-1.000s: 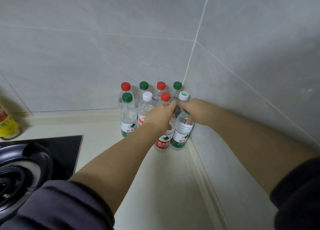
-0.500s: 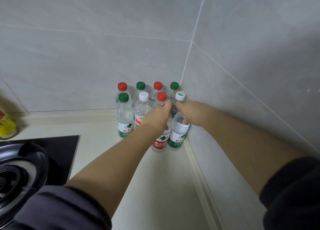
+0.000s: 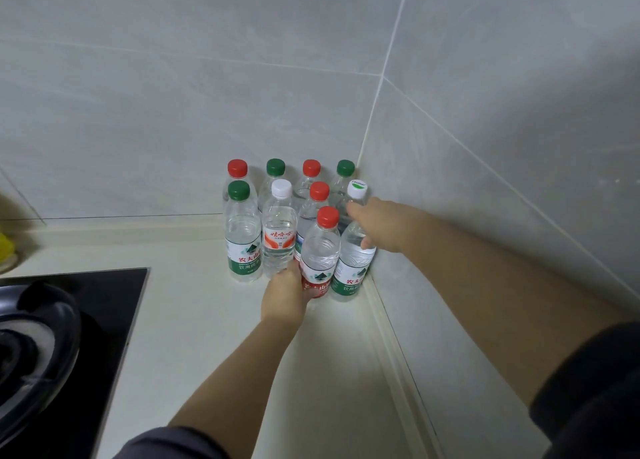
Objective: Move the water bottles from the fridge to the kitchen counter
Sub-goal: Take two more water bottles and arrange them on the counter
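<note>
The left hand (image 3: pixel 284 296) grips low, round the red label of a clear plastic water bottle with a red cap (image 3: pixel 320 251). This bottle is at the front of a cluster of water bottles (image 3: pixel 280 237) in the back right corner of the cream worktop (image 3: pixel 207 337); I cannot tell whether its base rests there yet. The right hand (image 3: pixel 379 230) curls round the shoulder of a clear plastic bottle with a white, green-printed cap (image 3: pixel 353 268), just beside the grey tiled wall (image 3: pixel 485 147).

The bottles stand touching one another. A sideways nudge as either hand lets go could tip one into its neighbour and fell a row (a low grip leaves the tall top free to sway). A wrist drawn back carelessly might also catch a cap.

There are nine bottles in all: four with red caps, three green, two white. Towards the worktop's left edge sit one black hob (image 3: pixel 104 320) and one dark pan (image 3: pixel 34 337).
</note>
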{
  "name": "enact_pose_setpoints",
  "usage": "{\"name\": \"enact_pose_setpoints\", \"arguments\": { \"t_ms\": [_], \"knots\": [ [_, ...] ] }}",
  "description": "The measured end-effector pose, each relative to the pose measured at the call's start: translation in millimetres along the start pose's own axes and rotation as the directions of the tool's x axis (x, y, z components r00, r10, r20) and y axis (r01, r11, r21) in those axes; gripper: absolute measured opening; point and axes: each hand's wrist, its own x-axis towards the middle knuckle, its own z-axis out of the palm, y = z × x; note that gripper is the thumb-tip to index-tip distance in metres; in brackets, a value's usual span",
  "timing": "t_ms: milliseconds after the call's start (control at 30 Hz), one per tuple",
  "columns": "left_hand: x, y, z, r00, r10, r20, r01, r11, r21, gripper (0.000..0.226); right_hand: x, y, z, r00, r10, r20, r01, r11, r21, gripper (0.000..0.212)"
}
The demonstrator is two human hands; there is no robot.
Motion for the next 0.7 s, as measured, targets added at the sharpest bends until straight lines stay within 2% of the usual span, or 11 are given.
{"name": "enact_pose_setpoints", "arguments": {
  "t_ms": [133,333,467,567,633,700],
  "knots": [
    [3,-6,7,1.000,0.016,-0.026,-0.016,1.000,0.010,0.049,-3,0,1,1.000,-0.001,-0.027,0.002,0.999,0.036,0.025],
    [-3,-4,10,0.998,0.027,-0.057,-0.024,0.998,0.056,0.051,-8,-5,1,0.998,0.005,-0.059,-0.005,1.000,-0.003,0.027],
    [-6,-2,7,1.000,-0.003,-0.024,0.005,0.997,0.082,0.057,-8,-8,2,0.996,0.058,-0.068,-0.060,0.998,-0.027,0.048],
    [-10,0,-2,0.997,-0.039,0.067,0.032,0.995,0.097,0.074,-15,-10,6,0.984,0.084,-0.155,-0.080,0.996,0.037,0.059],
    [-17,0,-15,0.990,-0.051,0.130,0.027,0.984,0.178,0.083,-24,-11,10,0.972,0.103,-0.213,-0.083,0.991,0.101,0.065],
    [-26,1,-39,0.990,-0.034,0.136,-0.004,0.964,0.267,0.086,-36,-18,11,0.956,0.134,-0.259,-0.099,0.985,0.144,0.068]
  ]
}}
